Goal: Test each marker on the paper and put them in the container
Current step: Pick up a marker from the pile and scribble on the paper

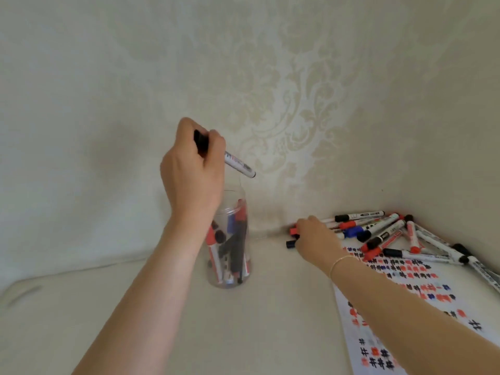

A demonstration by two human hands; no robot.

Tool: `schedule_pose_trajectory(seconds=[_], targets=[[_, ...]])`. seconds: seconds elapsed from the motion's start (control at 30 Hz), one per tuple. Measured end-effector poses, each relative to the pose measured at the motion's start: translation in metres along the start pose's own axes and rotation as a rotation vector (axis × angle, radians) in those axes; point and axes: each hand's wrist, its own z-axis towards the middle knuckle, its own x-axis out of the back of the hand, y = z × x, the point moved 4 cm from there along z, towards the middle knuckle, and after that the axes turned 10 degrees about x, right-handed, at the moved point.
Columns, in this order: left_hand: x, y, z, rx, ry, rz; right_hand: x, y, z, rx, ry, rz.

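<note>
My left hand (193, 169) grips a black-capped marker (239, 165) and holds it slanted just above the mouth of a clear plastic container (235, 277). Several red, blue and black markers stand inside that container. My right hand (315, 238) reaches into the near end of a pile of markers (384, 234) at the right, its fingers curled over a red-capped one (293, 230) and a dark-capped one (290, 244). Whether it has a firm hold on either is hidden. The paper (405, 288), covered in red, blue and black test marks, lies under my right forearm.
Everything rests on a cream cloth-covered surface (135, 307) that meets a patterned cream wall (297, 104) just behind the container and the pile. More markers trail along the paper's right edge (460, 255).
</note>
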Motion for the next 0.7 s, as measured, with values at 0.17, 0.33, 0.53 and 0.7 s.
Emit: schedule_pose_trajectory(seconds=[0.17, 0.33, 0.53, 0.7], targets=[[-0.006, -0.020, 0.031, -0.004, -0.119, 0.460, -0.036, 0.001, 0.002, 0.127, -0.089, -0.399], [-0.028, -0.035, 0.020, -0.012, -0.286, 0.625, -0.040, 0.003, 0.008, 0.138, -0.052, -0.427], [-0.052, -0.060, 0.014, 0.149, -0.586, 0.810, -0.045, -0.001, 0.010, 0.304, -0.054, -0.420], [-0.059, -0.072, 0.004, 0.298, -0.965, 0.981, -0.013, -0.019, -0.004, 0.589, 0.280, -0.001]])
